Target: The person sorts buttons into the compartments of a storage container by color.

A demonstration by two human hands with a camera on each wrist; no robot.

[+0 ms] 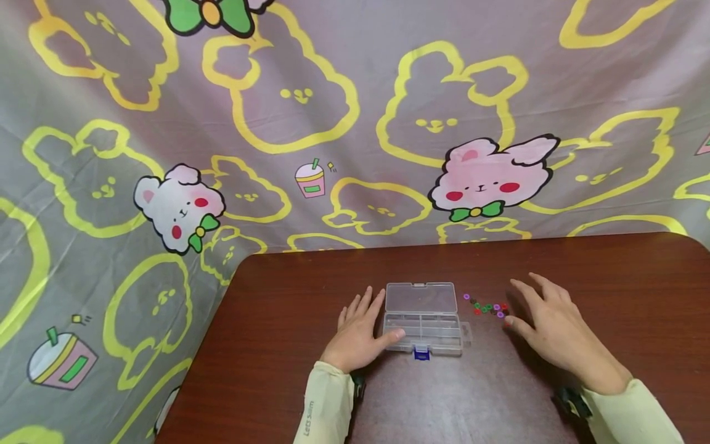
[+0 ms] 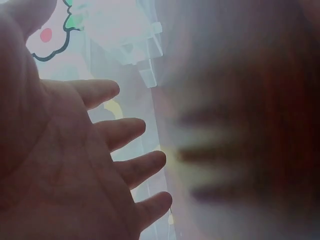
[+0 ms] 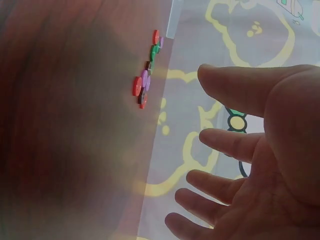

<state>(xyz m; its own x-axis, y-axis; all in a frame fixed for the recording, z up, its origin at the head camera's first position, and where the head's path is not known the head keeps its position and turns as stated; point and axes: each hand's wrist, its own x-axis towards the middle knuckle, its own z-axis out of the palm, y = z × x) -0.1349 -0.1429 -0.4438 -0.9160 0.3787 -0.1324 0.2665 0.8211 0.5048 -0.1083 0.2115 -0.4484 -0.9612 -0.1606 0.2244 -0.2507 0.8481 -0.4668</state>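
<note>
Clear compartment box [image 1: 423, 316] lying beside left hand [image 1: 357, 333], fingers spread, coloured rings [image 3: 145, 79] just left of right hand [image 1: 554, 330], fingers apart

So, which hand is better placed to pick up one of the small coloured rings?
Probably the right hand: it is close beside the small rings and holds nothing. The left hand is on the opposite side of the open clear box.

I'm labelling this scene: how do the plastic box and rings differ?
The box is mostly clear, while the rings are red, green, purple and dark. The box is larger and compartmented; the rings are small. The box is nearer the left hand, the rings nearer the right hand. Both sit on the table.
</note>
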